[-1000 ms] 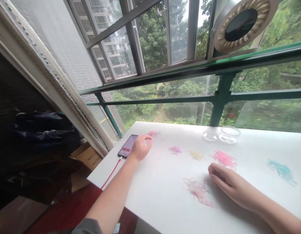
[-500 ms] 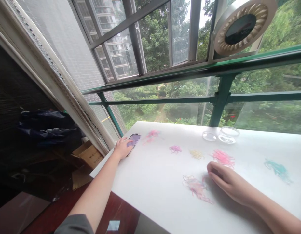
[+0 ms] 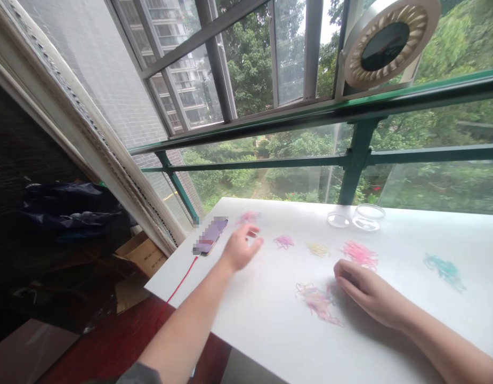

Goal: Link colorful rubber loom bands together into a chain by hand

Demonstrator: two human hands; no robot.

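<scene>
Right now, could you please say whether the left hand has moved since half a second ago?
Yes: rightward, away from the table's left edge; the left hand is now off the phone.

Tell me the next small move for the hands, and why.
I'd probably bring the left hand across to the mixed-colour pile. That hand looks open, with no strand visible in it, though it is blurred. The right hand is beside that pile, which mixes several colours, while the teal pile and yellow pile each look like one colour.

Tabletop [image 3: 266, 320]: you can pass between hot-pink pile [image 3: 358, 253] and teal pile [image 3: 445, 271].
Mixed pile [image 3: 318, 305]: blocks your right hand [image 3: 366, 290] leftward.
</scene>
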